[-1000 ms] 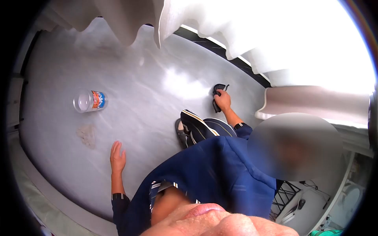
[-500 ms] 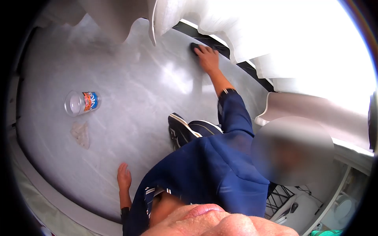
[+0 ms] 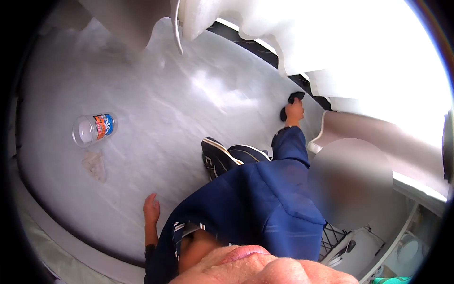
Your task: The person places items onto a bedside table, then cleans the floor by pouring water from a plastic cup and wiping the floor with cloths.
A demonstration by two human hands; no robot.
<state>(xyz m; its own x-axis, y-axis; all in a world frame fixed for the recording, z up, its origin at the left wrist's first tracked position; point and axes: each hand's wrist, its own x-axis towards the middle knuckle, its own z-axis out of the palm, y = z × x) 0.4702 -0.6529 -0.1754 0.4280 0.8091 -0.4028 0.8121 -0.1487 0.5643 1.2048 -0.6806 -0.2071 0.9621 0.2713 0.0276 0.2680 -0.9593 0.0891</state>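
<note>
My right hand [image 3: 294, 112] is closed on a black cloth [image 3: 296, 96], which shows on both sides of the fingers. The hand presses it to the grey marbled floor [image 3: 179, 113] near the dark edge strip. My left hand [image 3: 151, 208] is low on the left, fingers stretched and thumb apart, holding nothing; it seems to rest on the floor, though contact is hard to see. Left of centre a clear plastic cup [image 3: 83, 131] with an orange and blue label lies on its side. Just below it is a pale crumpled tissue [image 3: 94, 166].
White curtains [image 3: 340, 52] hang along the upper right over a dark edge strip [image 3: 246, 41]. Beige fabric [image 3: 123, 21] droops at the top left. Dark shoes [image 3: 220, 154] are at the centre. A pale padded border [image 3: 61, 236] curves round the lower left.
My right hand has moved right and down along the edge, toward my body, with the black cloth. My left hand has barely shifted.
</note>
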